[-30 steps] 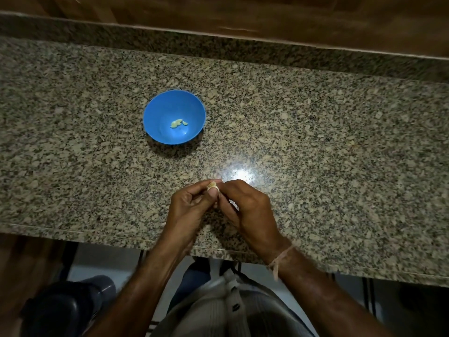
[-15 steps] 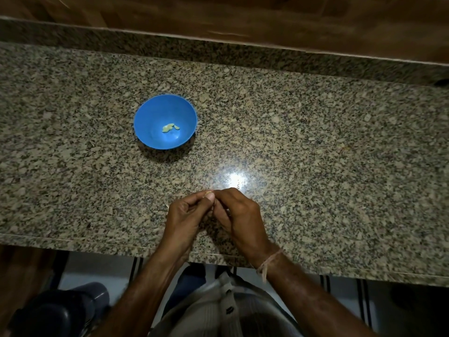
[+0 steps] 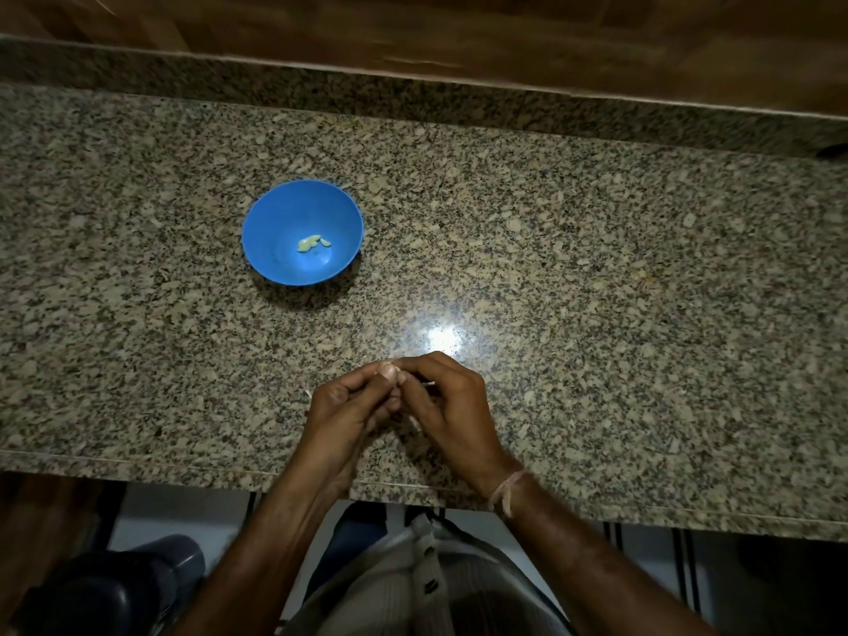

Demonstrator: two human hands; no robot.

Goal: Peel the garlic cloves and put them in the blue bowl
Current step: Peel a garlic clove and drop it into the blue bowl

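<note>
Left hand (image 3: 342, 406), right hand (image 3: 447, 401) curled, fingertips meeting above countertop (image 3: 596, 314)

granite counter (image 3: 596, 314) | wooden panel behind (image 3: 413, 20) | dark container below-left (image 3: 114, 589)

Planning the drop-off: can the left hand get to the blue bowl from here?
Probably yes. The blue bowl sits ahead and left of the left hand, only bare counter between them. It and the right hand pinch a mostly hidden garlic clove.

Dim view with dark corners; a glare spot on the granite counter (image 3: 596, 268), soft shadow under the blue bowl (image 3: 275, 213).
</note>
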